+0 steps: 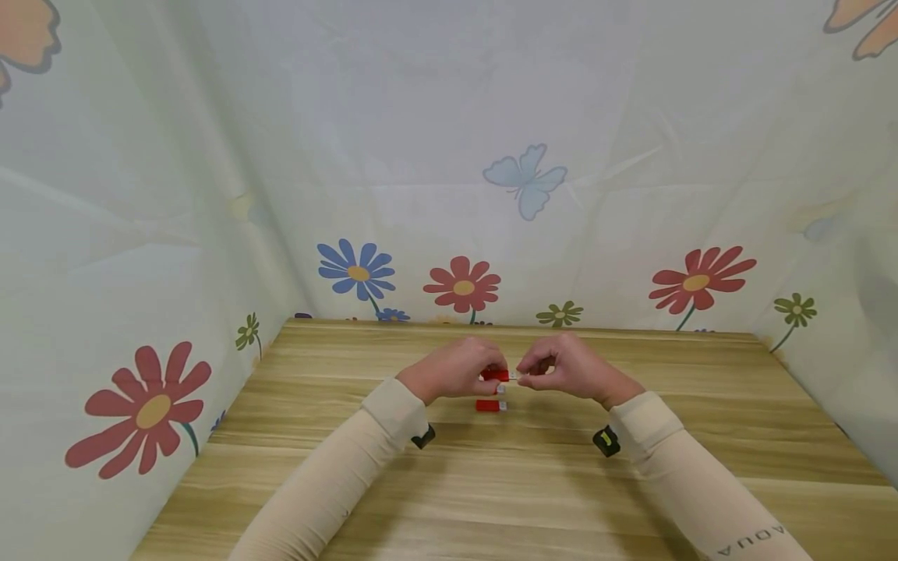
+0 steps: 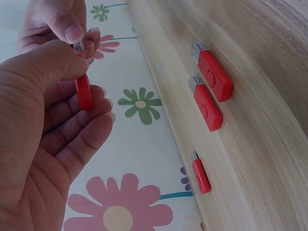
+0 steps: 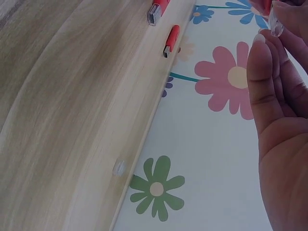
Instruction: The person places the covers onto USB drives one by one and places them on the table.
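My left hand holds a red USB flash drive between thumb and fingers, raised above the table. Facing it, my right hand pinches the clear cap at the drive's tip; whether the cap is fully seated cannot be told. Below, on the table, lie two capped red USB drives side by side. A third red drive lies apart from them, its metal plug bare. One loose clear cap rests near the table's far edge.
The wood-grain table ends at a white curtain printed with flowers and butterflies, which also hangs along both sides. Dark wrist-worn devices sit beneath both cuffs.
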Demonstrator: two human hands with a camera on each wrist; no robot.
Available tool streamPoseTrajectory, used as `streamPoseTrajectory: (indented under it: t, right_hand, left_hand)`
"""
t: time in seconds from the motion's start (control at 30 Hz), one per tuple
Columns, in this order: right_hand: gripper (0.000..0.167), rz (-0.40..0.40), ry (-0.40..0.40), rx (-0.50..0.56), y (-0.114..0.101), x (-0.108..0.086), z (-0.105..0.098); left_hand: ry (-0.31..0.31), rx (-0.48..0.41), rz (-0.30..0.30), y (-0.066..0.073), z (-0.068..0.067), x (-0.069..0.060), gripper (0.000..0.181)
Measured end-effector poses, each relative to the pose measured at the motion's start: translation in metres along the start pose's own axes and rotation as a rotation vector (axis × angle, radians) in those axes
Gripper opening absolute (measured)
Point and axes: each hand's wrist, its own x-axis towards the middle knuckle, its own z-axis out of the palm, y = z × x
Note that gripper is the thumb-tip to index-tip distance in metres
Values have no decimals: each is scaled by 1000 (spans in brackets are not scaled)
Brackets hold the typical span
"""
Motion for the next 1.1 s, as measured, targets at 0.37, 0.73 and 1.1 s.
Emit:
streamPoseTrajectory:
  t: [0.37, 0.73, 1.1]
  right_hand:
    - [8, -39, 30, -3, 3, 1, 3]
    - [10, -77, 40, 10, 5, 0, 6]
    - [8, -72, 50, 7, 4, 1, 7]
  left_hand:
    - [2, -2, 14, 0, -1, 0, 16]
    - [-4, -22, 17, -1, 2, 1, 19]
    - [-9, -32, 26, 0, 2, 3, 18]
